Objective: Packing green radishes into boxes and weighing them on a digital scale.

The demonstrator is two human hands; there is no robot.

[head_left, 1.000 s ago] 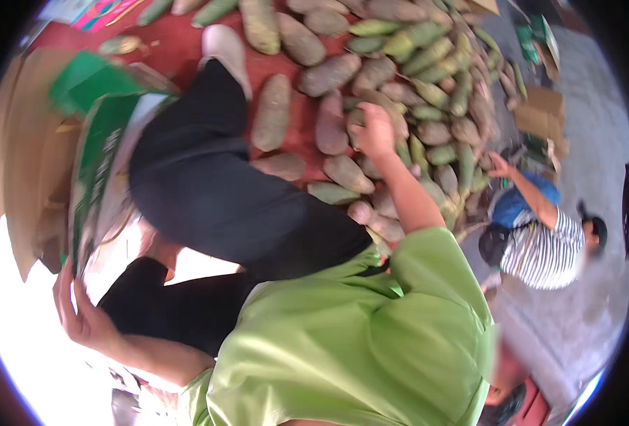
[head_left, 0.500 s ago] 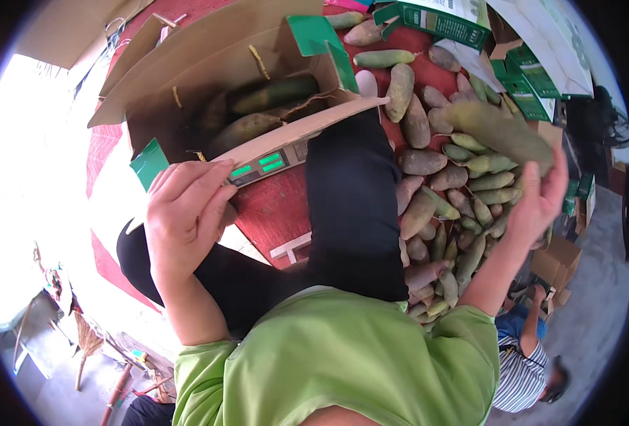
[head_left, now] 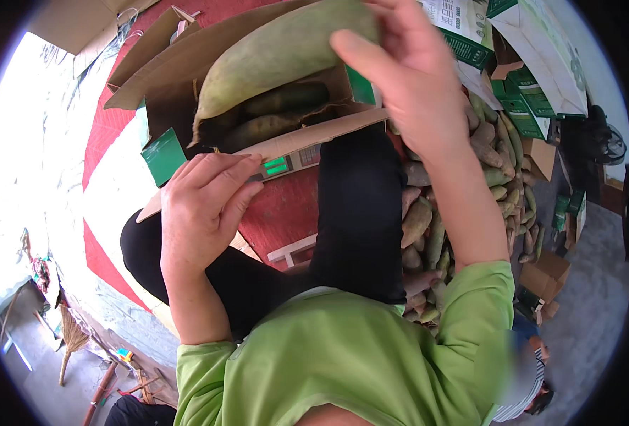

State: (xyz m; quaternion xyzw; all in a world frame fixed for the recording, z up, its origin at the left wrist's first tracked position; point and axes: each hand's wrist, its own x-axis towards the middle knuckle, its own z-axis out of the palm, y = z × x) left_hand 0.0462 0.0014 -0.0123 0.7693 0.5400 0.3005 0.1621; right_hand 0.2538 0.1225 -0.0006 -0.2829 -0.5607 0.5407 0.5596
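Note:
My right hand grips a large green radish by its thick end and holds it over the open cardboard box. Its tapered tip hangs over the box's left half. Inside, darker green radishes lie in shadow, partly hidden by the one in my hand. The fingers of my left hand pinch the near flap of the box. Just under that flap shows the lit green display of a digital scale; the rest of the scale is covered.
A large heap of radishes lies on the red ground to the right of my leg. Green and white cartons stand at the far right, with a fan beyond. A person in a striped shirt is at the lower right, a broom at the lower left.
My right hand has carried the radish from above the heap leftward to over the box. My left hand has shifted slightly right and down, still on the flap.

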